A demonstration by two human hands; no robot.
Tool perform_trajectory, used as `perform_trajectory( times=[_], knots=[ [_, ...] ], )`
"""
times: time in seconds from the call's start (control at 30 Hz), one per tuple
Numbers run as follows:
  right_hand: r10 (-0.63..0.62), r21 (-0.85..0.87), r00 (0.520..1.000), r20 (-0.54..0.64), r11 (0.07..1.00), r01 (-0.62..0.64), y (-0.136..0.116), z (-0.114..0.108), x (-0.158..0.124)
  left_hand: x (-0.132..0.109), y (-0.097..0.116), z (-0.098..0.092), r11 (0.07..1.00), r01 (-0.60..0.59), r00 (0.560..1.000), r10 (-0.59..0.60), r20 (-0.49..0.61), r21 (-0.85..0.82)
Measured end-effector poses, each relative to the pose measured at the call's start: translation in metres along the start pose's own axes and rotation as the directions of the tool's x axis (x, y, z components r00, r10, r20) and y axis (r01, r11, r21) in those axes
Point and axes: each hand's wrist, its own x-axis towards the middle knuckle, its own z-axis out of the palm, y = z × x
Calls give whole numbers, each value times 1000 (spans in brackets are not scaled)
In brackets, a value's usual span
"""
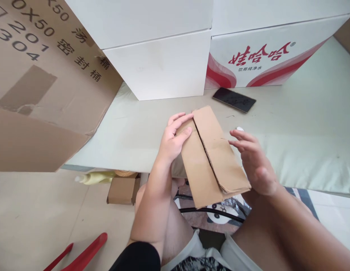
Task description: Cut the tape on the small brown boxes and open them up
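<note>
A small brown cardboard box (211,158) is held over my lap with its two top flaps folded down and meeting along a seam. My left hand (173,141) grips the box's left side, thumb pressing on the left flap. My right hand (252,160) rests against the right side of the box, its fingers stretched out and flat along the right flap's edge.
A pale mat or mattress (305,124) lies ahead with a black phone (233,99) on it. White boxes (163,64) and a red-printed carton (265,56) stand behind. A large brown carton (47,86) leans at left. A small brown box (123,190) and red handles (84,256) lie on the floor.
</note>
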Motion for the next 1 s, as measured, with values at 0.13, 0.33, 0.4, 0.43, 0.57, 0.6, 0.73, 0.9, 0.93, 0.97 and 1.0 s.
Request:
perform_trajectory(
  times=[0.13, 0.33, 0.4, 0.43, 0.57, 0.6, 0.73, 0.9, 0.93, 0.97, 1.0],
  knots=[
    [242, 117, 957, -160, 967, -225, 15, 11, 1, 1, -3, -11, 985, 73, 997, -76, -15, -154],
    [424, 12, 889, 175, 901, -433, 13, 16, 10, -2, 1, -19, 985, 128, 990, -120, 77, -112],
    [424, -10, 873, 241, 900, -435, 8, 14, 14, -2, 2, -17, 988, 118, 990, -110, 87, -99],
    [439, -4, 861, 257, 892, -453, 5, 14, 16, -3, 2, -16, 989, 112, 991, -104, 83, -96],
    [543, 66, 797, 264, 815, -576, 4, 13, 17, -4, 0, -7, 991, 74, 997, -71, 33, -108],
    [564, 102, 791, 238, 795, -598, 5, 14, 16, -5, -1, -5, 992, 58, 998, -57, 14, -116],
    [591, 314, 802, 84, 748, -585, 13, 18, 14, -5, -9, 1, 995, -5, 998, -1, -57, -99],
    [563, 398, 826, 20, 754, -523, 17, 18, 17, -2, -19, -1, 944, -250, 944, 287, -163, 217],
    [559, 385, 829, 13, 762, -521, 17, 18, 18, -1, -19, -3, 904, -308, 920, 363, -150, 295],
    [557, 370, 831, 8, 770, -520, 17, 17, 17, -1, -19, -3, 862, -360, 897, 425, -122, 357],
    [557, 359, 830, 5, 774, -522, 18, 17, 17, -1, -19, -4, 825, -402, 878, 470, -87, 397]
  ],
)
